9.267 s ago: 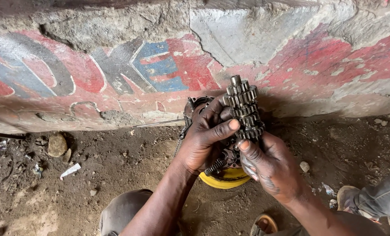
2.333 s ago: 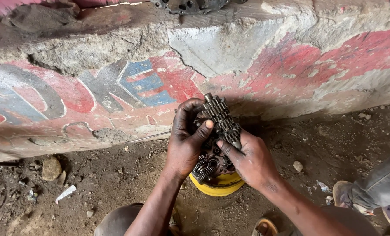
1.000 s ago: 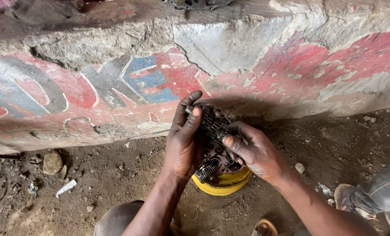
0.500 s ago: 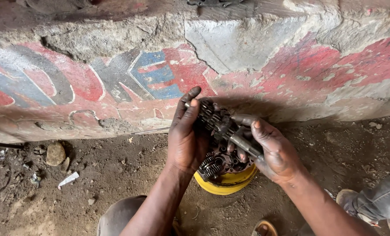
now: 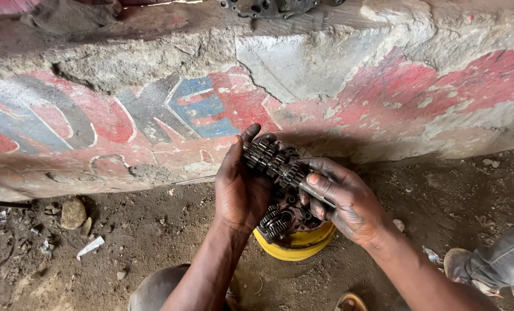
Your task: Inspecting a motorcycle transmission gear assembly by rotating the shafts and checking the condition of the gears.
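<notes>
Holding the gear shaft (image 5: 280, 167) across both palms, I keep it tilted, its toothed end up toward the wall and its plain steel end down to my right. From the head camera, the only view there is, my left hand (image 5: 241, 193) stands almost upright with fingers stretched along the gears, more a backstop than a grip; it cups the stack from the side so nothing slides off. My right hand (image 5: 349, 201) is curled around the lower, bare part of the shaft, fingers wrapped over it and thumb pressed on top, because that smooth stretch is the only place to get a firm hold without oily teeth biting in.

Just beneath sits a second cluster of gears (image 5: 283, 216), resting in the yellow bowl (image 5: 294, 247) on the dirt floor (image 5: 153, 230). I hold the shaft right above the bowl, so that anything slipping loose would drop into it rather than into the grit.

Behind my hands rises the painted concrete wall (image 5: 153, 109), red, blue and grey, chipped in places. A stone (image 5: 72, 212) and a white scrap (image 5: 90, 246) lie well apart to my left. My knee (image 5: 159, 288) shows at the bottom edge, and a shoe (image 5: 458, 265) with a grey trouser leg, whose I cannot tell, at the far right.
</notes>
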